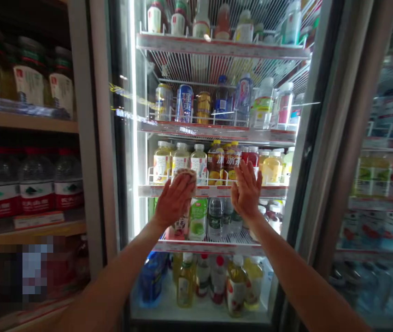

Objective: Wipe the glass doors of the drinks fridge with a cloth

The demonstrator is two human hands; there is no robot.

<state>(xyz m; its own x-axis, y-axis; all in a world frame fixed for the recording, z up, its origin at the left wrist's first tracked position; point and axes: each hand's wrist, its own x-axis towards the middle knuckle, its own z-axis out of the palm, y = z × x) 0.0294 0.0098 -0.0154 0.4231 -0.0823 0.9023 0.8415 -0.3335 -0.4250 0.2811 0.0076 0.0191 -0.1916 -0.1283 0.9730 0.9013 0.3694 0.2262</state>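
Bright white light from a vertical strip (pixel 133 69) fills a tall drinks cooler (pixel 224 44), with wooden shelves (pixel 26 121) of red-capped water bottles (pixel 36 184) and dark jars off to the left. Across its front stands a glass door (pixel 217 64), streaked with yellow and blue reflections. Both forearms rise from the lower corners and slant inward, the two hands raised to about the same level and well apart. At the left, the person's left hand (pixel 173 200) tilts up and to the right, back toward the camera, its grip closed on a pale cloth (pixel 187 174) that bulges out past the fingertips. That cloth shows in front of the white-capped tea bottles (pixel 180 159), just above a shelf's front edge (pixel 213 191). The right hand (pixel 247 189) is upright, its grip spread and holding nothing, palm turned to the glass; whether it touches is hard to tell. Behind its fingers stand red drink bottles (pixel 252 156), with yellow-capped dark bottles (pixel 216 159) between the hands. Below the left hand is a green-labelled bottle (pixel 198 219).
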